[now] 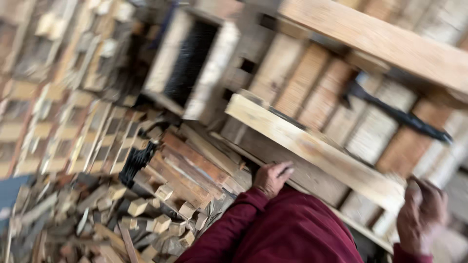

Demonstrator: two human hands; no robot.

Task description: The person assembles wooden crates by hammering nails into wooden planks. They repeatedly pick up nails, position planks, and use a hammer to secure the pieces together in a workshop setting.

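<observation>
Gripping the near end of a long pale plank [317, 148], my right hand [421, 214] curls shut round its corner, thumb up. My left hand [272, 178] lies farther along, fingers bent against the darker board [292, 170] just under the plank; I cannot tell whether it grasps anything. Both maroon sleeves [282, 234] fill the bottom edge. Beyond, slatted pallets [312, 83] lean stacked, with a black-handled tool [399, 116] resting on them. Left of me, loose wood offcuts [146, 214] lie heaped.
</observation>
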